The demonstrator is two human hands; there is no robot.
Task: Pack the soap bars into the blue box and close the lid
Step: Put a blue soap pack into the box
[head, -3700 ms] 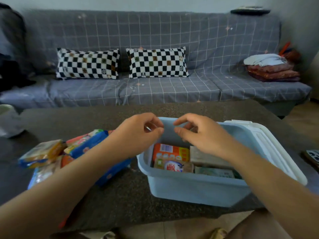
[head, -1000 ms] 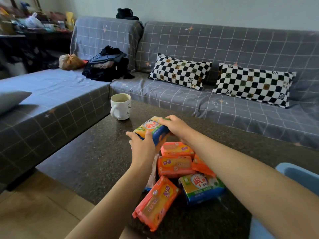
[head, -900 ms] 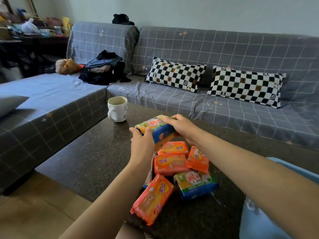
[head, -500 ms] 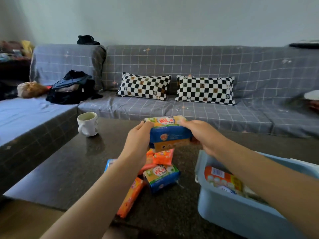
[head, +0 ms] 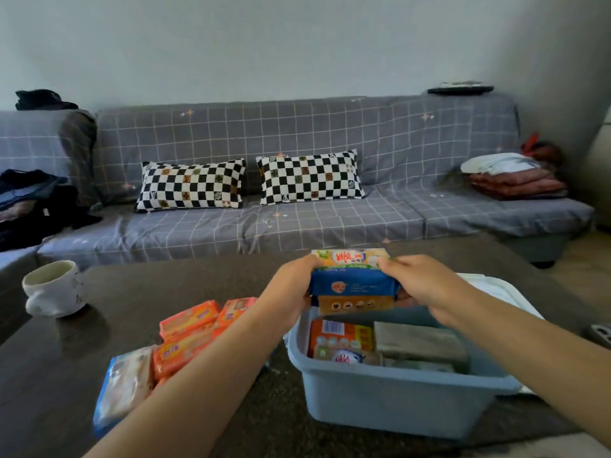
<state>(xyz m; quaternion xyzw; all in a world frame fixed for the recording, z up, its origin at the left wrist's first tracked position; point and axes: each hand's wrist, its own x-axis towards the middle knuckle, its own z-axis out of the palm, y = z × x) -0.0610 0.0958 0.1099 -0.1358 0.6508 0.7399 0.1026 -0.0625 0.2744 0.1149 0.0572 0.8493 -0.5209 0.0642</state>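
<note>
A stack of soap packs (head: 353, 281), blue and yellow on top and orange beneath, hangs above the far side of the open blue box (head: 393, 399). My left hand (head: 291, 289) grips its left end and my right hand (head: 418, 285) grips its right end. Several soap bars lie inside the box, an orange pack (head: 339, 337) at the left and a grey-green one (head: 420, 342) at the right. The white lid (head: 496, 292) hangs open behind the box's right side. More orange and pale soap packs (head: 185, 338) lie piled on the dark table, left of the box.
A white mug (head: 54, 289) stands at the table's (head: 139, 285) left side. A small dark object (head: 600, 333) lies at the right table edge. Behind the table runs a grey checked sofa (head: 297, 226) with two chequered cushions, clothes at the left and folded cloths at the right.
Both hands have carried the stack of soap packs to the right, from above the pile to over the blue box. The view has swung right with them.
</note>
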